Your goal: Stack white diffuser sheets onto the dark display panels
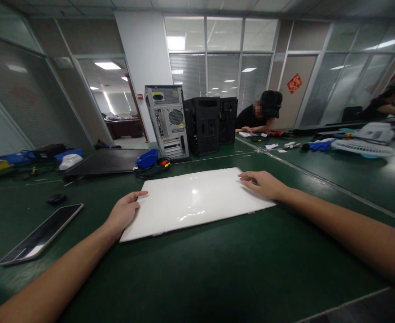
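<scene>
A glossy white flat panel (194,199) lies on the dark green table (217,269) in front of me. My left hand (125,211) grips its left edge, thumb on top and fingers curled under the side. My right hand (263,183) rests on the panel's far right corner with its fingers bent over the edge. Both forearms reach in from the bottom of the view.
A phone (42,233) lies at the left. Behind the panel are a black flat panel (106,161), a blue tray (147,159) with cables, and computer towers (168,121). Tools and a white device (362,146) lie at right. Two other people sit at the back.
</scene>
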A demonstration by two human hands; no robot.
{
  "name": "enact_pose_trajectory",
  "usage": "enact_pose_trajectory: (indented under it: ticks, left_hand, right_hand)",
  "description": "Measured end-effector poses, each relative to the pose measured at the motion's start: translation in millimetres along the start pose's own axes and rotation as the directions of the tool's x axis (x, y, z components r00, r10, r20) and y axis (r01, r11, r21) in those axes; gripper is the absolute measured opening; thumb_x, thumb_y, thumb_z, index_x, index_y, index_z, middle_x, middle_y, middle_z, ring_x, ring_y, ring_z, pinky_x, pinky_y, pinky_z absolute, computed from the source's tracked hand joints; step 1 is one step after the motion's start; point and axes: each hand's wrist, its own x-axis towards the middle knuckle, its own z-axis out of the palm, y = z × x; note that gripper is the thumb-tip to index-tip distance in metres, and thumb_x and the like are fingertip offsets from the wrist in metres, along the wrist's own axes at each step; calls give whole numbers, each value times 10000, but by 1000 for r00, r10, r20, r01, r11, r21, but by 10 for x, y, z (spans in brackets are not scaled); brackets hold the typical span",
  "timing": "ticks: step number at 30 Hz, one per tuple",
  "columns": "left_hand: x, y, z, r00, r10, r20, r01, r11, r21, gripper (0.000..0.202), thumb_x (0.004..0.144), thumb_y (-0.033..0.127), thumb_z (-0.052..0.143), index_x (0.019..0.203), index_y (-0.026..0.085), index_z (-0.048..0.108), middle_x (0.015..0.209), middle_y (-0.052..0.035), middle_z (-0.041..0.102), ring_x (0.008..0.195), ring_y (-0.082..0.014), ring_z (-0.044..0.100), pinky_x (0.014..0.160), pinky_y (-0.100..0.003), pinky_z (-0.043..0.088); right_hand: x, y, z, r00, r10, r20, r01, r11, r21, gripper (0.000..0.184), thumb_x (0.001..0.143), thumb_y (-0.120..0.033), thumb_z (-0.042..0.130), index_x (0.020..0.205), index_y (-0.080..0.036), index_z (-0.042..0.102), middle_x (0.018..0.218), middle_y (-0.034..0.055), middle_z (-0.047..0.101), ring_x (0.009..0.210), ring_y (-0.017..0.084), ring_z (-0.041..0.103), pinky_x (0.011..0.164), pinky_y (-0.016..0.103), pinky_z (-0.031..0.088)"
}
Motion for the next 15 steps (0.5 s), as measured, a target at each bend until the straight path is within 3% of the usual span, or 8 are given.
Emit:
enact_pose_trajectory:
  ticks: [5,15]
  left_hand:
    - [13,-18,-18,1000,-21,16,21,999,-28,457,646,29,583,1062,168,711,685,3,685,434,-113,550,397,-204,409]
    - [68,-64,-42,999,24,30,-23,999,-27,415,635,45,626,1016,174,732,877,-46,748,552,-136,622,483,-235,472]
  right_hand:
    - [-9,-37,-1,999,-19,31,19,1000,25,423,942,-466,489,1268,-244,641,1205,67,692,1009,231,673,899,406,535]
    - [-36,-148,-2,996,-73,54,76,996,-50,434,953,-458,465,1290,-234,624,1258,63,665,1087,256,634,943,459,503]
